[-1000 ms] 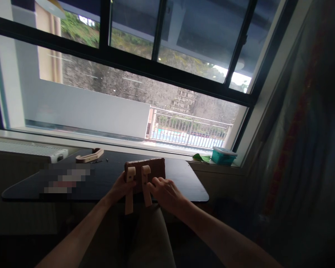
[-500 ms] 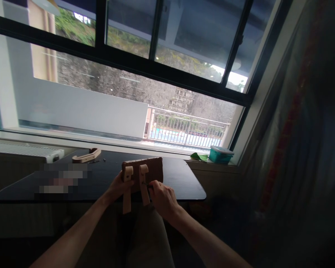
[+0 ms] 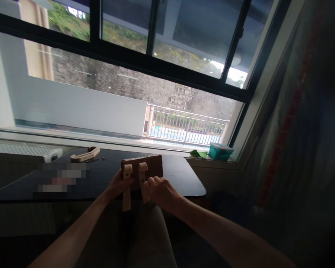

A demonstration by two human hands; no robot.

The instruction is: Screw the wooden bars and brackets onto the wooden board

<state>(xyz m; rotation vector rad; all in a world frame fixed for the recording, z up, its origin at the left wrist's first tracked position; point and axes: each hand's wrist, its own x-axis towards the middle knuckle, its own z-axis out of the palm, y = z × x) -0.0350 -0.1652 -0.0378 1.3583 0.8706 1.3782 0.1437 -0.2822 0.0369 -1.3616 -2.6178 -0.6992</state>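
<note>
A brown panel [image 3: 155,169], flat and rectangular with a rough top edge, is held tilted over the table's front edge. Two tan strips with curled tops hang down its near face, the left strip [image 3: 126,195] and the right strip [image 3: 143,175]; small dark spots show on both. My left hand [image 3: 118,186] is closed around the panel's left side, its thumb across the left strip. Against the right strip, my right hand [image 3: 159,190] has its fingers pinched together. Whatever lies between those fingers is hidden.
A dark table [image 3: 181,178] stands below the window. At its back left lie a tan looped strap [image 3: 85,154] and small dark bits. A teal box [image 3: 220,152] and a green leaf-shaped piece [image 3: 198,154] sit on the sill. A radiator [image 3: 25,150] is at left.
My right hand has turned and moved in closer to the right strip, and the small dark thing seen at its fingertips is now hidden. My left hand keeps its grip on the panel.
</note>
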